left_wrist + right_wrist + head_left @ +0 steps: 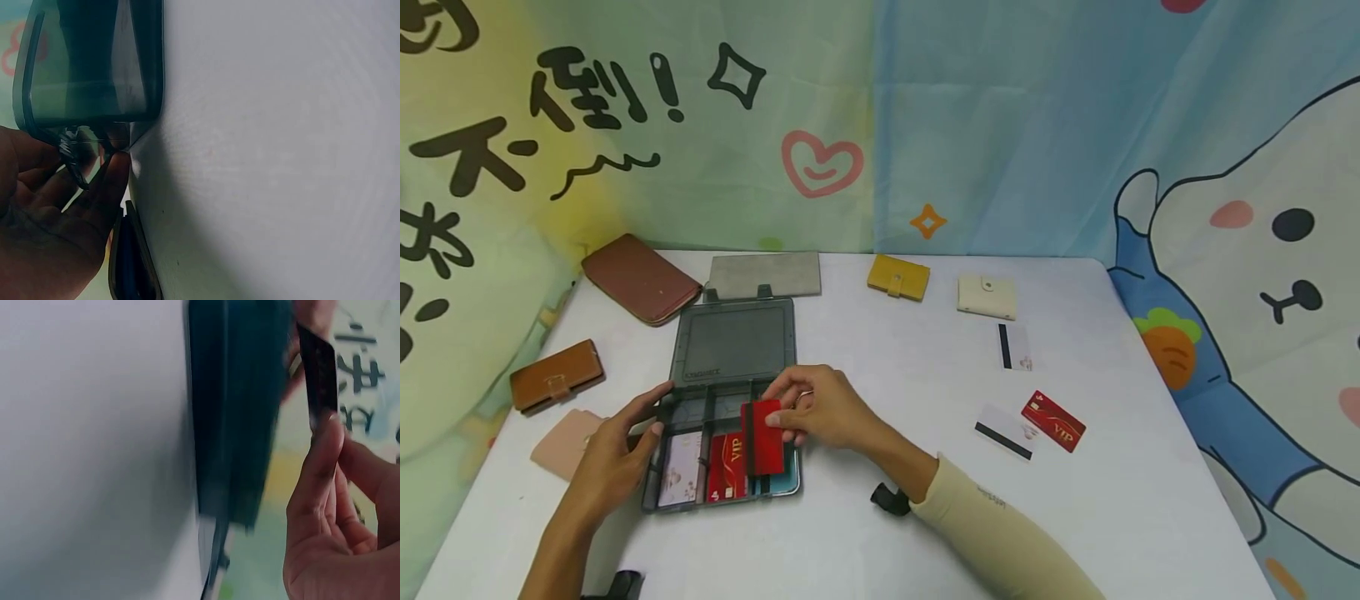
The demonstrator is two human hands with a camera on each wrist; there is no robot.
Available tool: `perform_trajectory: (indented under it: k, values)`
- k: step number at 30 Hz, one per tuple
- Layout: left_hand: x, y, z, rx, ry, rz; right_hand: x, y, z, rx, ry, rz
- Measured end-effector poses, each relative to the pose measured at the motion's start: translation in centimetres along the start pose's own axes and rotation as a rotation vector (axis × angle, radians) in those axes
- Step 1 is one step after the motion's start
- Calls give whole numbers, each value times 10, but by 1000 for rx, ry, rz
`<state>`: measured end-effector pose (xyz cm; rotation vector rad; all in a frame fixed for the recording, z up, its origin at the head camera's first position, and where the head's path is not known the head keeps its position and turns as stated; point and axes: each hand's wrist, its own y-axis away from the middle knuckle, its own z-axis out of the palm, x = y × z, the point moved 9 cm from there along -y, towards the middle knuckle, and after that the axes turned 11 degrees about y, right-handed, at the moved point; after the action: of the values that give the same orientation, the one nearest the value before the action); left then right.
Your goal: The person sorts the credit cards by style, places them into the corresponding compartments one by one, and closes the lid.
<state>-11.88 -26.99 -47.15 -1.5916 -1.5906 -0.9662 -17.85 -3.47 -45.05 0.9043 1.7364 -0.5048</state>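
A dark translucent plastic compartment box stands on the table with its hinged lid laid back. My right hand pinches a red card with a black stripe between thumb and fingers, over the box's front right part. The card also shows, dark and nearly edge-on, in the right wrist view. Front compartments hold a pale patterned card, a red VIP card and, partly hidden, a blue card. My left hand touches the box's left side with index finger and thumb.
Left of the box lie a brown wallet, a pink wallet and a larger reddish-brown one. Behind it are a grey wallet, a yellow one and a cream one. Another red card and two pale striped cards lie at right.
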Motion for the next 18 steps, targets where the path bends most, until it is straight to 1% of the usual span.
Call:
perform_trajectory:
  k: [5,7,9,12,14,16,18]
  values:
    - [3,0,0,2,-5,34,-7,-10,30,31,122,-12]
    - [4,0,-1,4,-5,39,-11,-13,37,44,221,-38]
    - [5,1,-2,6,-2,33,-17,-14,44,52,345,-76]
    - [4,1,-2,6,-5,21,-25,-16,51,69,558,-147]
    - [3,1,-2,7,-6,16,-27,-14,55,69,664,-167]
    - [4,0,-2,8,-5,18,-26,-13,55,75,726,-164]
    - [4,0,-2,10,-5,21,-24,-10,53,75,737,-151]
